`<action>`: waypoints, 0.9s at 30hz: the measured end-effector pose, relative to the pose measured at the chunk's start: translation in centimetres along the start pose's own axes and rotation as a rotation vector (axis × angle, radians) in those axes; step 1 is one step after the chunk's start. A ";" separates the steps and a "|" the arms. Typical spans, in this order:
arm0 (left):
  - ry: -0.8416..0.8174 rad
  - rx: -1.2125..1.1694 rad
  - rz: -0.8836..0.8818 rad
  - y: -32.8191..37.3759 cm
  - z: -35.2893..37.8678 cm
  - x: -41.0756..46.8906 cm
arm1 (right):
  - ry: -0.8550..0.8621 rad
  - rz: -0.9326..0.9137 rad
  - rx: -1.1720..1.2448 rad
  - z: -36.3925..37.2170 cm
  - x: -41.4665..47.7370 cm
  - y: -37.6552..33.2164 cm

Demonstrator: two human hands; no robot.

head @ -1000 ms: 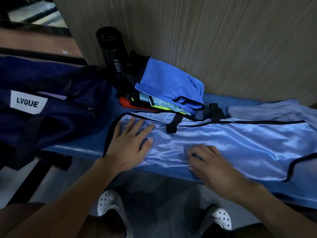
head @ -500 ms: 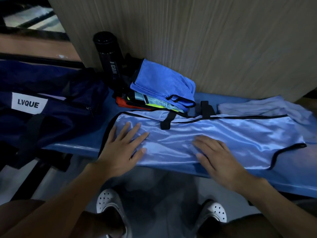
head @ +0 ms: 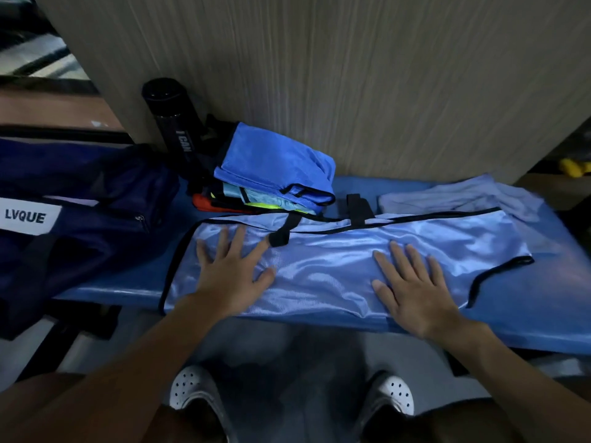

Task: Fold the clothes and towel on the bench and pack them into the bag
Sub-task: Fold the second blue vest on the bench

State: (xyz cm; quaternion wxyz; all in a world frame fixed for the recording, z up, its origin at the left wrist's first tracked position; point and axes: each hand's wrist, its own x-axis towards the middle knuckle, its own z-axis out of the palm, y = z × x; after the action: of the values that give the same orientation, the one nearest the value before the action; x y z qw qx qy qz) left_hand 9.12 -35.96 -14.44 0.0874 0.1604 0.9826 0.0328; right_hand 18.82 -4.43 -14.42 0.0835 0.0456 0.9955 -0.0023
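A shiny light-blue garment with black trim (head: 332, 263) lies spread lengthwise on the blue bench (head: 543, 318). My left hand (head: 233, 273) presses flat on its left part, fingers spread. My right hand (head: 412, 292) lies flat on its right half, fingers straight. Behind the garment sits a stack of folded clothes (head: 271, 177) with a blue piece on top and orange and yellow layers below. A pale grey-blue cloth (head: 454, 199) lies crumpled at the back right of the bench. The dark navy bag (head: 83, 212) with a white LVQUE label stands at the left end.
A black bottle (head: 172, 123) stands upright against the wooden wall (head: 351, 75) beside the folded stack. My two white shoes (head: 192, 391) are on the floor below the bench's front edge. A yellow object (head: 574, 166) sits far right.
My right hand has slid rightward over the garment and flattened, smoothing the fabric. The left hand has stayed pressed on the left part.
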 end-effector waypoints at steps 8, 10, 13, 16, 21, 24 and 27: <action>0.219 -0.131 -0.071 0.8 -1.9 0.7 | 0.362 -0.209 0.120 -2.2 1.2 -2.2; 0.294 -0.082 -0.013 1.1 -1.5 1.2 | 0.400 -0.291 0.195 -2.4 2.3 -3.8; 0.232 -0.069 -0.002 1.0 -0.8 1.9 | 0.360 -0.358 0.235 -1.9 4.0 -5.7; 0.146 -0.040 -0.003 0.5 -0.4 2.5 | 0.305 -0.359 0.200 -1.7 5.5 -7.1; 0.062 -0.011 -0.028 -0.1 0.0 3.1 | 0.205 -0.199 0.039 -1.7 7.2 -8.0; 0.068 -0.002 -0.028 0.0 0.1 2.9 | 0.190 -0.149 -0.039 -2.0 7.7 -8.0; 0.088 0.018 -0.017 -0.2 0.2 2.7 | 0.170 -0.139 -0.042 -1.7 7.8 -8.1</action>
State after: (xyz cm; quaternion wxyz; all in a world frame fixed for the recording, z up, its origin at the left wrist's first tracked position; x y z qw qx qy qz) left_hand 6.54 -35.24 -15.08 0.0427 0.1512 0.9871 0.0301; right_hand 10.17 -11.80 -14.06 -0.0006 -0.0252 0.9995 0.0169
